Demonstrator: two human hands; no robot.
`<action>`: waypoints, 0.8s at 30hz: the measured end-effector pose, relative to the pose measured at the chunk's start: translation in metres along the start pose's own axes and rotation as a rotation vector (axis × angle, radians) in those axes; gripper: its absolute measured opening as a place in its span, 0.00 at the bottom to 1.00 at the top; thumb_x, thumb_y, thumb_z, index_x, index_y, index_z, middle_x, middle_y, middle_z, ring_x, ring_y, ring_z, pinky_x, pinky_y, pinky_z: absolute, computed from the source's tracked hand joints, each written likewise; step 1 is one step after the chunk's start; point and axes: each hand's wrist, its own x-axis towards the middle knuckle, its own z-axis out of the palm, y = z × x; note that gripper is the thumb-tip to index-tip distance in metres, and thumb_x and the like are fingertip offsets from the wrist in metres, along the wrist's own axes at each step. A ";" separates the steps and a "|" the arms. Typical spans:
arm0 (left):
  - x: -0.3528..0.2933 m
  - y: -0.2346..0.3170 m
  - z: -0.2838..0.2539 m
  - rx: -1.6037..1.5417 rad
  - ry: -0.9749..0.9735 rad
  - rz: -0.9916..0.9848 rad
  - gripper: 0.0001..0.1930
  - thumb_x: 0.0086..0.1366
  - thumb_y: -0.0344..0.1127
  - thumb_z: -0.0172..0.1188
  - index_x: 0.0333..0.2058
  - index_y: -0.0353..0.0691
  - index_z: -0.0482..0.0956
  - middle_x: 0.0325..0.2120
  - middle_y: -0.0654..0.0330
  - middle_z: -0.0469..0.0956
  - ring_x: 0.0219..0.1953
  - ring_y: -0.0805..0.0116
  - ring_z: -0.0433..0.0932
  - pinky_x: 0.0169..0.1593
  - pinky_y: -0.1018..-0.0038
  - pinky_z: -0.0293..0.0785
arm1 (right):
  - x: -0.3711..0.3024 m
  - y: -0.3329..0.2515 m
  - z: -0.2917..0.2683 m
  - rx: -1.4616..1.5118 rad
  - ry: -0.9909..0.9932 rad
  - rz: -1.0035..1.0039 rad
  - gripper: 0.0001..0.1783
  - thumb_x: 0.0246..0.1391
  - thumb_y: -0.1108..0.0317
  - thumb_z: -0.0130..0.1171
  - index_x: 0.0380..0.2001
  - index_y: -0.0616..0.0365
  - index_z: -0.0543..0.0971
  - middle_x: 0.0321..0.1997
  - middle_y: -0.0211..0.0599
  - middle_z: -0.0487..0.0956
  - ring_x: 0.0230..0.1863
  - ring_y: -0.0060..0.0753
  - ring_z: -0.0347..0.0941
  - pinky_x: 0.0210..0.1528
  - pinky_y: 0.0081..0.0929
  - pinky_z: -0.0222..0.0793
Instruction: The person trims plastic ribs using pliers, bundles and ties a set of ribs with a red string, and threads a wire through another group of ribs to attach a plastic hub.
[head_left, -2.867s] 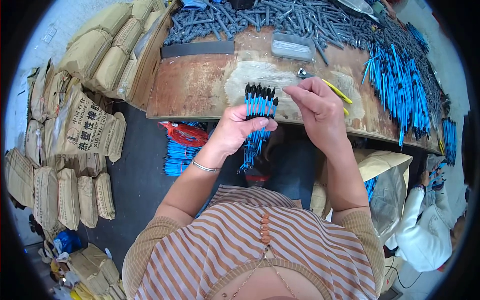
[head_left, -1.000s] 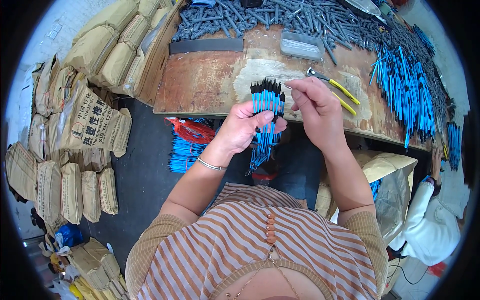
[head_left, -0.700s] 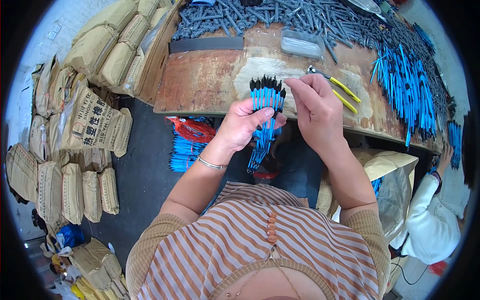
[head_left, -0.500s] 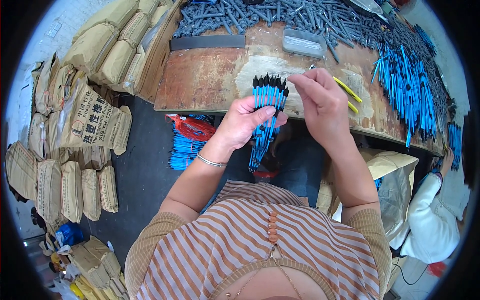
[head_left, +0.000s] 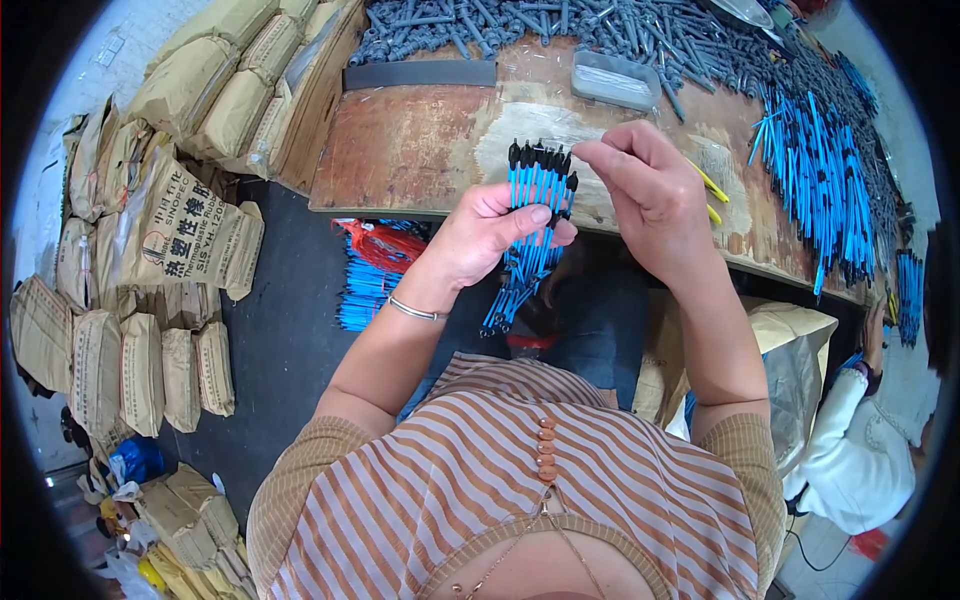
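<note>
My left hand (head_left: 492, 232) is closed round a bundle of thin blue sticks with black tips (head_left: 540, 180), thumb across the front. The black tips point up and away from me. Below the hand the lower ends fan out over my lap. My right hand (head_left: 655, 195) hovers just right of the tips, with its thumb and forefinger pressed together. Whatever is between those fingertips, if anything, is too small to make out. On the worktable (head_left: 400, 150), yellow-handled pliers (head_left: 712, 188) lie partly behind my right hand.
Grey ribbed plastic parts (head_left: 430, 30) heap along the table's far side, near a clear plastic box (head_left: 615, 85). More blue sticks (head_left: 820, 190) lie at right. Below the table's left edge are red strings (head_left: 380, 250). Paper sacks (head_left: 205, 225) stack at left; a co-worker's white sleeve (head_left: 845, 430) shows at right.
The lower ends of the bundle have swung left and spread apart. My right hand has shifted slightly right, its fingertips still close to the black tips. My left hand keeps its hold.
</note>
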 end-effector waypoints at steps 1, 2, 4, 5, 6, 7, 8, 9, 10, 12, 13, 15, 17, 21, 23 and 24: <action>0.000 0.001 0.000 0.018 -0.008 0.002 0.10 0.62 0.31 0.53 0.41 0.36 0.75 0.32 0.56 0.79 0.37 0.66 0.78 0.42 0.71 0.75 | 0.001 0.000 0.000 -0.010 -0.001 -0.013 0.14 0.40 0.84 0.56 0.34 0.60 0.77 0.26 0.37 0.72 0.26 0.34 0.70 0.27 0.24 0.66; 0.000 0.001 0.000 0.019 -0.009 0.001 0.10 0.62 0.31 0.53 0.41 0.36 0.75 0.32 0.56 0.79 0.37 0.66 0.78 0.42 0.71 0.75 | 0.001 -0.001 0.000 -0.021 -0.001 -0.026 0.14 0.40 0.84 0.56 0.34 0.61 0.77 0.26 0.37 0.72 0.26 0.34 0.70 0.27 0.24 0.66; -0.001 0.001 0.000 0.021 0.003 0.002 0.09 0.62 0.31 0.53 0.40 0.36 0.75 0.32 0.56 0.79 0.37 0.66 0.78 0.42 0.71 0.75 | 0.002 -0.002 -0.001 -0.034 0.001 -0.038 0.14 0.40 0.84 0.56 0.34 0.61 0.77 0.26 0.37 0.72 0.26 0.35 0.70 0.27 0.24 0.66; -0.001 0.001 0.000 0.023 0.007 0.001 0.09 0.62 0.31 0.53 0.40 0.36 0.75 0.32 0.56 0.79 0.37 0.66 0.78 0.42 0.71 0.75 | 0.002 -0.005 -0.002 -0.044 -0.004 -0.025 0.14 0.40 0.84 0.56 0.33 0.61 0.77 0.26 0.37 0.71 0.26 0.35 0.70 0.27 0.25 0.66; -0.002 0.002 0.000 0.026 0.004 0.000 0.09 0.62 0.31 0.53 0.40 0.36 0.75 0.32 0.56 0.79 0.37 0.66 0.78 0.42 0.71 0.75 | 0.001 -0.007 -0.002 -0.055 -0.010 -0.012 0.14 0.40 0.84 0.56 0.33 0.61 0.77 0.26 0.37 0.71 0.26 0.35 0.70 0.26 0.25 0.66; -0.002 0.002 0.000 0.029 0.009 -0.006 0.09 0.62 0.31 0.53 0.40 0.36 0.76 0.32 0.56 0.79 0.37 0.66 0.78 0.42 0.71 0.75 | 0.001 -0.009 -0.002 -0.066 -0.015 0.002 0.13 0.40 0.84 0.55 0.33 0.61 0.77 0.26 0.38 0.71 0.25 0.36 0.70 0.26 0.25 0.66; -0.003 0.003 0.001 0.033 0.014 -0.013 0.09 0.62 0.30 0.53 0.40 0.36 0.76 0.32 0.56 0.79 0.37 0.65 0.78 0.43 0.71 0.75 | 0.002 -0.009 -0.003 -0.068 -0.011 0.003 0.13 0.40 0.84 0.55 0.33 0.61 0.77 0.26 0.38 0.71 0.25 0.36 0.70 0.26 0.25 0.66; -0.002 0.003 0.000 0.036 0.018 -0.020 0.09 0.62 0.30 0.53 0.40 0.36 0.76 0.32 0.56 0.79 0.37 0.65 0.78 0.43 0.71 0.75 | 0.003 -0.010 -0.003 -0.070 -0.014 0.002 0.13 0.40 0.84 0.55 0.33 0.61 0.77 0.26 0.38 0.71 0.25 0.36 0.70 0.26 0.25 0.66; -0.003 0.004 0.001 0.037 0.017 -0.022 0.09 0.62 0.30 0.53 0.40 0.36 0.76 0.32 0.56 0.79 0.37 0.65 0.78 0.43 0.71 0.75 | 0.003 -0.011 -0.004 -0.071 -0.019 0.000 0.13 0.40 0.84 0.55 0.33 0.61 0.76 0.26 0.38 0.71 0.25 0.36 0.70 0.26 0.26 0.66; -0.003 0.005 0.000 0.042 0.013 -0.025 0.09 0.62 0.30 0.53 0.40 0.36 0.76 0.33 0.56 0.78 0.37 0.65 0.78 0.43 0.70 0.75 | 0.002 -0.012 -0.004 -0.071 -0.022 0.000 0.13 0.40 0.84 0.55 0.33 0.61 0.76 0.26 0.38 0.71 0.25 0.36 0.70 0.26 0.26 0.65; -0.004 0.005 0.000 0.044 0.012 -0.026 0.10 0.62 0.30 0.53 0.40 0.35 0.76 0.33 0.55 0.78 0.37 0.65 0.78 0.43 0.70 0.75 | 0.000 -0.013 -0.003 -0.058 -0.023 0.011 0.14 0.40 0.84 0.55 0.33 0.61 0.76 0.26 0.38 0.71 0.25 0.36 0.70 0.26 0.26 0.66; -0.004 0.002 0.000 0.041 0.011 -0.019 0.10 0.62 0.30 0.53 0.41 0.35 0.76 0.33 0.55 0.78 0.37 0.65 0.78 0.44 0.70 0.75 | -0.002 -0.014 -0.003 -0.031 -0.024 0.031 0.14 0.39 0.84 0.55 0.34 0.61 0.76 0.26 0.38 0.71 0.25 0.37 0.70 0.26 0.27 0.66; -0.003 0.001 0.000 0.033 0.011 -0.002 0.10 0.62 0.30 0.53 0.41 0.35 0.75 0.33 0.55 0.78 0.37 0.64 0.78 0.44 0.70 0.75 | -0.003 -0.017 -0.003 -0.059 -0.025 0.020 0.15 0.39 0.84 0.55 0.34 0.61 0.76 0.26 0.38 0.71 0.25 0.37 0.70 0.26 0.27 0.66; -0.003 0.005 0.000 0.068 0.003 -0.005 0.11 0.61 0.29 0.53 0.42 0.34 0.75 0.34 0.55 0.78 0.38 0.64 0.78 0.44 0.70 0.75 | -0.002 -0.019 -0.004 -0.127 -0.031 -0.012 0.16 0.37 0.84 0.55 0.34 0.60 0.76 0.26 0.37 0.70 0.25 0.37 0.70 0.26 0.28 0.66; -0.003 0.004 -0.001 0.067 0.001 -0.008 0.11 0.61 0.29 0.53 0.42 0.34 0.75 0.34 0.55 0.78 0.38 0.64 0.78 0.44 0.70 0.74 | -0.002 -0.019 -0.004 -0.156 -0.032 -0.029 0.16 0.36 0.84 0.55 0.34 0.60 0.77 0.26 0.37 0.70 0.25 0.37 0.70 0.26 0.28 0.66; -0.004 0.003 -0.001 0.067 -0.001 -0.010 0.11 0.61 0.29 0.53 0.42 0.34 0.75 0.34 0.55 0.78 0.38 0.64 0.78 0.44 0.70 0.74 | -0.003 -0.019 -0.004 -0.155 -0.032 -0.029 0.16 0.36 0.84 0.55 0.34 0.60 0.77 0.26 0.37 0.70 0.25 0.37 0.70 0.26 0.28 0.66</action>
